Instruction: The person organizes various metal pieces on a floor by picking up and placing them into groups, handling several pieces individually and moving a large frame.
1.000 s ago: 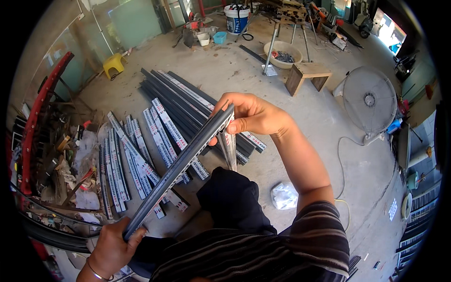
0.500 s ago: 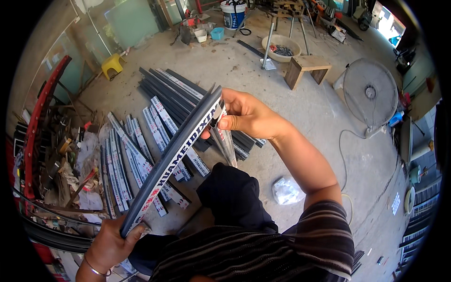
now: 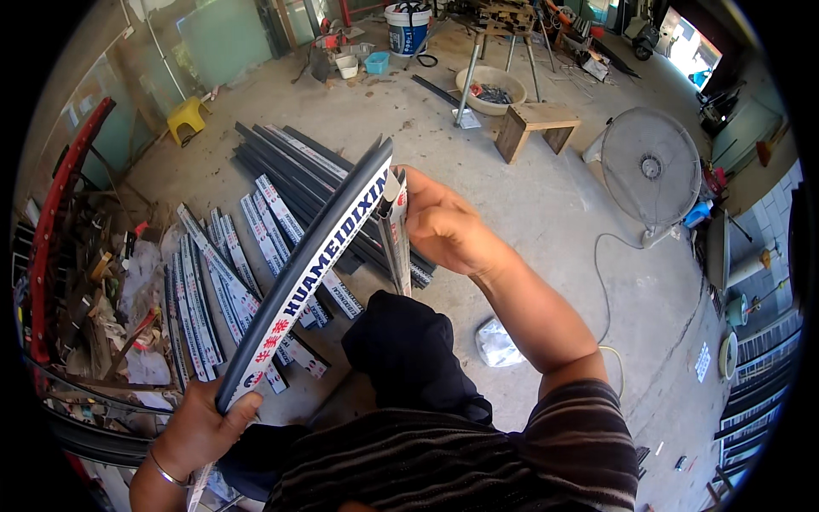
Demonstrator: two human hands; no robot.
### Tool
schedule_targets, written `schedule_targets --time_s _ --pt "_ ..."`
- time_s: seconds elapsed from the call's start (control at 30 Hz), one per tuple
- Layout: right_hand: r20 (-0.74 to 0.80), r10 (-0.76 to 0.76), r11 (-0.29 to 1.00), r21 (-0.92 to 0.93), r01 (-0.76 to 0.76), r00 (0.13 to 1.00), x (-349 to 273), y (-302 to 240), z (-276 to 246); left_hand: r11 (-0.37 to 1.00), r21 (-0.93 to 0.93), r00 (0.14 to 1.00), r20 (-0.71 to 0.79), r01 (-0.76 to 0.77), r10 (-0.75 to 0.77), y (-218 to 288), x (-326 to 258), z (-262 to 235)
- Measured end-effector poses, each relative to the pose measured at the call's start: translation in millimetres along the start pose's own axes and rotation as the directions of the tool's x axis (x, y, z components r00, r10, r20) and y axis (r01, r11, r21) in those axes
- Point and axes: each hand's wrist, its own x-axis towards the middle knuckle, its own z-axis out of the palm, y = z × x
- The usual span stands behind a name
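Floor [image 3: 554, 196]: labelled strips [image 3: 219, 258] spread | dark strip [image 3: 299, 282] held aslant above them | pale-faced strip [image 3: 398, 247] seen beside its upper end | left hand [image 3: 200, 427]: wrapped round lower end | right hand [image 3: 448, 220]: fingers curled by pale-faced strip, grip hidden, cannot be told

Left hand [image 3: 198, 424] is way down low, closed in a grip, thumb [image 3: 242, 412] pointing kinda up and right. Right hand [image 3: 448, 226] is a lot higher, fingers [image 3: 425, 185] curled and mostly hidden, right forearm [image 3: 542, 320] slanting up to it, elbow [image 3: 577, 365] bent.
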Motion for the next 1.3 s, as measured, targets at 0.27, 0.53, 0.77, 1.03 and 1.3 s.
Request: schedule_targets --time_s 0.27,0.53,0.77,1.03,1.3 --pt "-0.059 -0.131 0.979 -0.164 0.12 0.99 0.6 11.4 5.1 0.998 -0.058 0.999 -0.02 0.027 -0.029 -7.4 -4.7 -6.3" --pt "-0.138 -0.102 0.973 -0.22 0.07 0.985 6.3 3.3 15.2 0.997 -0.066 0.999 -0.02 0.048 -0.05 -4.3 -9.4 -9.8" --pt "-0.124 -0.049 0.993 -0.116 0.034 0.991 5.5 2.9 18.0 0.994 -0.101 0.999 0.028 0.048 -0.046 -9.3 -9.6 -17.0" --pt "-0.112 -0.053 0.992 -0.119 0.039 0.992 9.6 6.1 16.6 0.991 -0.099 0.996 0.024 0.09 -0.088 -10.3 -9.4 -21.0" --pt "-0.108 -0.088 0.987 -0.141 0.073 0.99 9.8 6.6 14.5 0.984 -0.129 0.987 0.117 0.123 -0.109 -15.6 -4.9 -24.9"
